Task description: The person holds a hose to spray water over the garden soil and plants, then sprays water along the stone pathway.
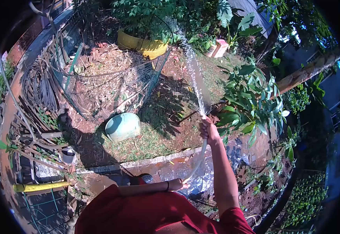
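My right hand (209,131) is stretched forward and wrapped round the end of a pale hose (196,167). Water (193,70) sprays out of that end, away from me and up towards the plants at the back. Lower down, close to my body, my left hand (175,185) is closed on the same hose, which curves between the two hands. A dark band circles my left wrist. The left fingers are only partly visible.
A netted enclosure (107,82) holds dry leaves, with a yellow curved container (146,45) behind it. A pale green tub (123,127) lies on the grass. A leafy bush (248,97) and leaning trunk (310,74) stand right. A dark pot (68,155) is left.
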